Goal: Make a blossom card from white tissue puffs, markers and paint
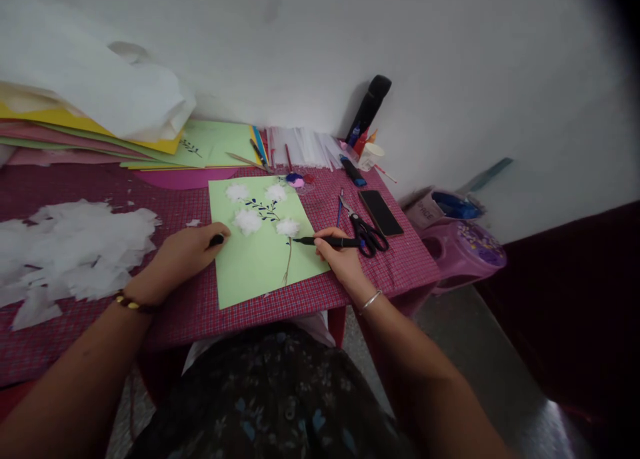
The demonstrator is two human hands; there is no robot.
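Note:
A light green sheet of paper point(245, 270) lies on the checked cloth before me. It carries several fluffy white paper flowers point(247, 221), a dark leafy sprig point(263, 210) and a thin brown stem point(289, 262). My right hand point(341, 258) grips a black marker point(327, 242), its tip at the paper beside the stem's top, below the lower right flower. At the sheet's left edge, my left hand point(193, 249) is closed around a small black pen cap point(216, 240).
White paper pieces point(75, 246) are heaped at the left. Black-handled scissors point(367, 234) and a phone point(381, 212) lie right of the sheet. Behind are coloured sheets point(220, 139), white strips point(303, 147) and paint bottles point(360, 142). A pink stool point(463, 252) stands past the table's right edge.

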